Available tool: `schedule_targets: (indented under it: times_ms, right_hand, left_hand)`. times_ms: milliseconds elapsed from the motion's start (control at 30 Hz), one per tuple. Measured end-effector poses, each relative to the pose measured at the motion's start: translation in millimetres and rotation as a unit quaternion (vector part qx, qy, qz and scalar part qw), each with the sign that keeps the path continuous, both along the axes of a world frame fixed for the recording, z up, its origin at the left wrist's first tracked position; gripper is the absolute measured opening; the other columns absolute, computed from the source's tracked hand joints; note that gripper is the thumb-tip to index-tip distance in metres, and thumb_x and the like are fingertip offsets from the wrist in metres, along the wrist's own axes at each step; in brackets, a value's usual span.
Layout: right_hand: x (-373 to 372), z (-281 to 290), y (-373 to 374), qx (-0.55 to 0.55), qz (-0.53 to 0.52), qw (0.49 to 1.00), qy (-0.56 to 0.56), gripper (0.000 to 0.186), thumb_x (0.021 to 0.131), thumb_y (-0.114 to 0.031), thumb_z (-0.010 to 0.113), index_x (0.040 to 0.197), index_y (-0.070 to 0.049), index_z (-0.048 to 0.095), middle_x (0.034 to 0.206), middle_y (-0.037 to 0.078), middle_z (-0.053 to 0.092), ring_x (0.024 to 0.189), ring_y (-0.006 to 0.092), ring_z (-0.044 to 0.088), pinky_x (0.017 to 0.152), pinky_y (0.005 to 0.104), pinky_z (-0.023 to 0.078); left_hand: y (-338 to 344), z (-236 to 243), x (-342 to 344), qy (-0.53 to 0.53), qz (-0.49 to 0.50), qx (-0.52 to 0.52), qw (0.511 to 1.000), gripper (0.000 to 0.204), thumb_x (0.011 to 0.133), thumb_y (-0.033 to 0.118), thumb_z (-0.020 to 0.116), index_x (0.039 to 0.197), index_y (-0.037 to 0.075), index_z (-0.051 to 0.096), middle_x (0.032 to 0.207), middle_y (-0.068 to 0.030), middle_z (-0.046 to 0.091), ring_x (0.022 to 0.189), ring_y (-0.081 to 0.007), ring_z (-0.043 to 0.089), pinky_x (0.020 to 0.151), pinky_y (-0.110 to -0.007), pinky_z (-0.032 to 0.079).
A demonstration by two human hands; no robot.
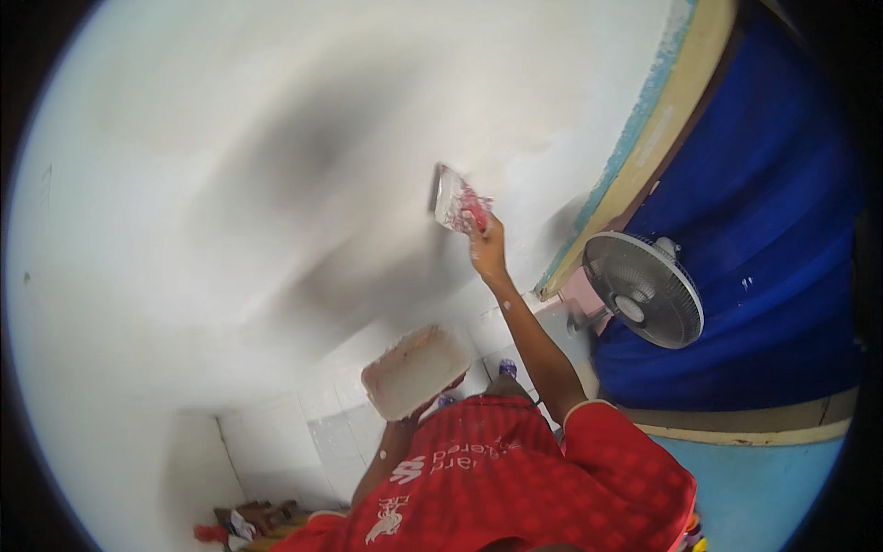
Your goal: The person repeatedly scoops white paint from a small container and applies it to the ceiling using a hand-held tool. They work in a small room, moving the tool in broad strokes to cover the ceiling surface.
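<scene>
My right hand (487, 241) is closed around the red handle of a putty knife (452, 201). White, paste-like material coats the wide blade and parts of the handle. The blade's edge is at the white wall (368, 110), with a dark shadow beside it. Lower down, my left hand (405, 427) grips a shallow rectangular tub (414, 373) from beneath, partly hidden by it. Pale paste smears the tub's inside and rim. White specks dot my right forearm.
A standing fan (644, 290) is at the right, in front of a blue curtain (754, 212) in a cream-coloured frame (635, 156). Pale floor tiles (336, 442) lie below. A pile of mixed items (258, 523) sits at the lower left.
</scene>
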State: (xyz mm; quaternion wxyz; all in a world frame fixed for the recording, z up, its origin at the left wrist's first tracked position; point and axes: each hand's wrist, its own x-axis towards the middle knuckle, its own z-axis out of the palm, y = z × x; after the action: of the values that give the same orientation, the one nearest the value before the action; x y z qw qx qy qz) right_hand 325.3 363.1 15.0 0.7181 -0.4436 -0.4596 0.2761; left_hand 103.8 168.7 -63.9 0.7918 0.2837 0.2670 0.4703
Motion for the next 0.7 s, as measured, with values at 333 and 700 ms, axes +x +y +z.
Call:
schedule_targets:
  times_ms: [333, 700]
  right_hand:
    - [25, 91, -171, -0.095, 0.216, 0.953, -0.19, 0.02, 0.094, -0.01, 0.07, 0.111, 0.002, 0.069, 0.101, 0.008, 0.075, 0.089, 0.0151, 0.07, 0.082, 0.0318, 0.056]
    - [-41, 76, -195, 0.016, 0.332, 0.663, -0.671, 0.032, 0.086, -0.009, 0.068, 0.116, -0.017, 0.07, 0.106, 0.007, 0.075, 0.094, 0.0275, 0.073, 0.074, 0.0407, 0.059]
  left_hand:
    - [0, 15, -11, -0.051, 0.03, -0.002, 0.998, 0.064, 0.101, 0.048, 0.05, 0.151, 0.009, 0.041, 0.146, -0.0111, 0.053, 0.135, -0.0254, 0.05, 0.116, -0.041, 0.041]
    - [-2, 61, 0, -0.191, -0.041, -0.07, 0.978, 0.065, 0.107, 0.05, 0.04, 0.152, 0.004, 0.04, 0.149, -0.0152, 0.052, 0.134, -0.0257, 0.053, 0.115, -0.04, 0.042]
